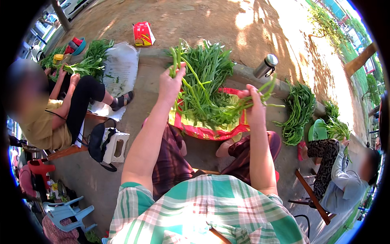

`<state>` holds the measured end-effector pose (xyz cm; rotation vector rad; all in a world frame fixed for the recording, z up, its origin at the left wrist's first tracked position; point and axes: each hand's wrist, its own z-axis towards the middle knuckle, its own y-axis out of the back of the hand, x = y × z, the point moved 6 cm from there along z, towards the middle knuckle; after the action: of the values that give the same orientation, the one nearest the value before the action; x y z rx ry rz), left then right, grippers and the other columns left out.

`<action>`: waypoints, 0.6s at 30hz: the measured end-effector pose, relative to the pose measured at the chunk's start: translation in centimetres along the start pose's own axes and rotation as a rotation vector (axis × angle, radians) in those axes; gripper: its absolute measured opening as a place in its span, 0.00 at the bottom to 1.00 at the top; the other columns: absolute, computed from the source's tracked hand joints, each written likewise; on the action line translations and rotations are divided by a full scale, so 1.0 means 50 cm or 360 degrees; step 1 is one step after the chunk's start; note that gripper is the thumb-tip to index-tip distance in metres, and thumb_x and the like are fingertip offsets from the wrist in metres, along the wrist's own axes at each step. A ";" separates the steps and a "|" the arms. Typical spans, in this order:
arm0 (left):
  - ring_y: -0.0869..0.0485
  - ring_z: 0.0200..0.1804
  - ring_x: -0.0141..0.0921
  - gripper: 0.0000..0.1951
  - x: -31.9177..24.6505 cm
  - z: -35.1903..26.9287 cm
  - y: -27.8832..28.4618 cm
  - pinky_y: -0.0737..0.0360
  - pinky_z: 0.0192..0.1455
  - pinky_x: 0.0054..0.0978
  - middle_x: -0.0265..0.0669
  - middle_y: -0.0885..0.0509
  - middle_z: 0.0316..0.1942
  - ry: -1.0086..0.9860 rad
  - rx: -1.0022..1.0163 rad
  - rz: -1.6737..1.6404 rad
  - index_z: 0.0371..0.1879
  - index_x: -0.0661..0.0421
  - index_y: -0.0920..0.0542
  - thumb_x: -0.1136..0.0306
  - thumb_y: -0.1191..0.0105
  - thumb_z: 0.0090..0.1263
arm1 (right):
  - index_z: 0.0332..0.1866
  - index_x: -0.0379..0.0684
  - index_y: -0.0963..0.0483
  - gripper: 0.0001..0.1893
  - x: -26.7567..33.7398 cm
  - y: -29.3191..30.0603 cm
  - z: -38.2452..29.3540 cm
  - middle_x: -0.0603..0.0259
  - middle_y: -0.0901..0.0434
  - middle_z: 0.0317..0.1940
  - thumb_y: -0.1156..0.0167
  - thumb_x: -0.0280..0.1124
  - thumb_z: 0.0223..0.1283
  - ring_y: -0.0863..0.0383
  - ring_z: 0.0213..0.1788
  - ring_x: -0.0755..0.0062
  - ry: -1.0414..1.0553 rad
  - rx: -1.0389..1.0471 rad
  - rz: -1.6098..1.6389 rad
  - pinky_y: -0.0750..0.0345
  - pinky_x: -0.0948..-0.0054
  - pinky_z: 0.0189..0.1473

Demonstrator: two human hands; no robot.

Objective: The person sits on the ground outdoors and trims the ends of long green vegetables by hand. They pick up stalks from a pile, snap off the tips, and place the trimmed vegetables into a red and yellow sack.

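Note:
My left hand (171, 84) is raised above a heap of leafy greens, its fingers closed around several thick green stems (176, 58) that look like water spinach. My right hand (255, 102) grips a bunch of thinner leafy stems (268, 91); their leafy ends hang to the left over a yellow bag with a red rim (198, 134). The bag lies open between my knees and loose leaves cover part of it. Behind it the large heap of greens (210, 61) rests against a low kerb (243, 73).
A steel thermos flask (265, 66) and a red printed bag (143, 34) stand beyond the kerb. More greens (300, 113) lie at right. One person (58, 119) sits at left beside a white step stool (117, 147); another (341, 183) sits at right near a green basin (317, 130).

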<state>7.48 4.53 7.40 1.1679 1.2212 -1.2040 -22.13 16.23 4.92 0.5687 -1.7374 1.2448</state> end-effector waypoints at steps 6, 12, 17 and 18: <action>0.29 0.25 0.15 0.12 -0.084 0.065 0.073 0.32 0.27 0.15 0.26 0.17 0.32 -0.0185 -0.0057 -0.0140 0.51 0.53 0.14 0.64 0.40 0.72 | 0.50 0.39 0.21 0.13 0.075 0.110 0.026 0.81 0.37 0.20 0.38 0.37 0.70 0.36 0.23 0.88 0.0081 -0.0275 0.0112 0.22 0.77 0.39; 0.32 0.24 0.15 0.13 -0.118 0.047 0.029 0.34 0.27 0.15 0.26 0.16 0.31 -0.0167 0.0185 0.0142 0.54 0.51 0.14 0.64 0.42 0.74 | 0.49 0.44 0.16 0.13 0.116 -0.012 0.044 0.82 0.30 0.20 0.34 0.39 0.65 0.35 0.22 0.90 0.0171 -0.0214 -0.0588 0.29 0.83 0.32; 0.32 0.24 0.14 0.14 -0.108 -0.017 -0.092 0.35 0.26 0.14 0.25 0.16 0.31 0.0009 0.0754 0.0163 0.55 0.50 0.15 0.64 0.43 0.74 | 0.54 0.42 0.17 0.18 0.084 -0.212 0.047 0.78 0.26 0.21 0.34 0.41 0.66 0.30 0.22 0.89 0.0009 0.0389 -0.0912 0.35 0.82 0.24; 0.32 0.24 0.14 0.14 -0.107 -0.026 -0.107 0.35 0.26 0.14 0.25 0.16 0.31 0.0038 0.0835 0.0176 0.55 0.50 0.15 0.64 0.43 0.74 | 0.54 0.41 0.18 0.18 0.074 -0.217 0.055 0.77 0.24 0.23 0.34 0.40 0.66 0.30 0.22 0.89 -0.0019 0.0442 -0.0896 0.34 0.82 0.24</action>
<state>2.14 5.76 12.78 1.6113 0.8625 -1.4757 -16.66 9.96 13.29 1.1392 -1.2843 1.0717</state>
